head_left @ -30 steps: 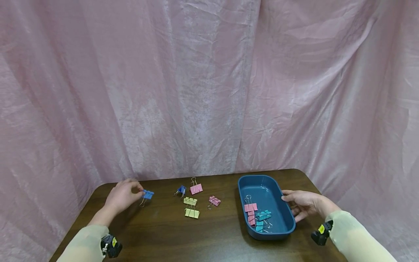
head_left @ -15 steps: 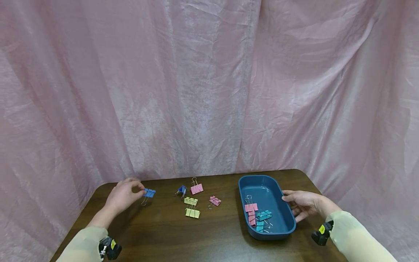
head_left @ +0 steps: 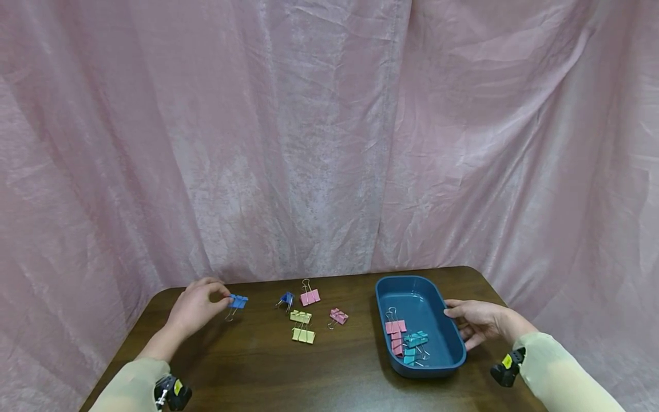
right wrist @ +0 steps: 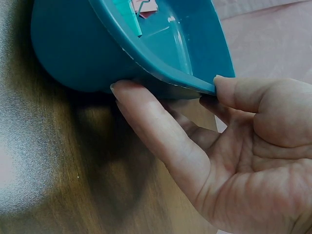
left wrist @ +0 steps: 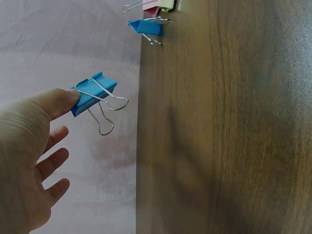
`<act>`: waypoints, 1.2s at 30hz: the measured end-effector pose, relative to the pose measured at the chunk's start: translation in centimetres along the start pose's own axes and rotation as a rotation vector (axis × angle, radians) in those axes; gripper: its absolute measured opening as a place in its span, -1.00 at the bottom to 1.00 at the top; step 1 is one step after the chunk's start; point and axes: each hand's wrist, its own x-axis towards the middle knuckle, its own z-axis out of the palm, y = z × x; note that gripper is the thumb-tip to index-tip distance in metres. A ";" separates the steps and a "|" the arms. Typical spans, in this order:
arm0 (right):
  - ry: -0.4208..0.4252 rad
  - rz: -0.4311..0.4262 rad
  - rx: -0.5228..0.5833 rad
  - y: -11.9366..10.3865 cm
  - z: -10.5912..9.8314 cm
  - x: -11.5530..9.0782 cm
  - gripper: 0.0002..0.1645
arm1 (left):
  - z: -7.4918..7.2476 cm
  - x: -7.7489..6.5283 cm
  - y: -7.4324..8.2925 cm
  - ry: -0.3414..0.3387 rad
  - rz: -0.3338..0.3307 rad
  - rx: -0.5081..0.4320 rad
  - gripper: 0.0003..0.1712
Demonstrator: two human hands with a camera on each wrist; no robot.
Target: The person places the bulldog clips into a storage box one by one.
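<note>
My left hand (head_left: 198, 306) pinches a blue binder clip (head_left: 238, 301) between thumb and forefinger, above the table's left side. In the left wrist view this blue clip (left wrist: 95, 92) has both wire handles hanging out to the side, and the other fingers are loosely bent. At the right, my right hand (head_left: 479, 320) grips the side of a blue tray (head_left: 455, 337). The right wrist view shows the thumb on the tray's rim (right wrist: 195, 85) and the fingers against its outer wall. Inside the tray lie pink binder clips (head_left: 396, 327) and teal binder clips (head_left: 416, 339).
On the brown wooden table (head_left: 247, 372), between hand and tray, lie another blue binder clip (head_left: 286, 298), a pink clip (head_left: 310, 296), a smaller pink clip (head_left: 338, 315) and two yellow clips (head_left: 300, 316). A pink curtain (head_left: 319, 143) hangs behind the table's far edge.
My left hand has moved slightly right and up with the blue binder clip in its fingers. The right hand and the tray have stayed nearly still.
</note>
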 end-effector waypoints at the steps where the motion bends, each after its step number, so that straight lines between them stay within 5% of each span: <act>1: 0.004 0.005 -0.003 0.0 0.0 0.0 -0.27 | 0.0 0.0 0.1 0.000 0.000 -0.001 -0.85; 36: 0.002 -0.014 -0.010 0.3 0.0 0.2 -0.28 | 0.3 1.1 6.4 0.067 0.133 -0.101 -0.90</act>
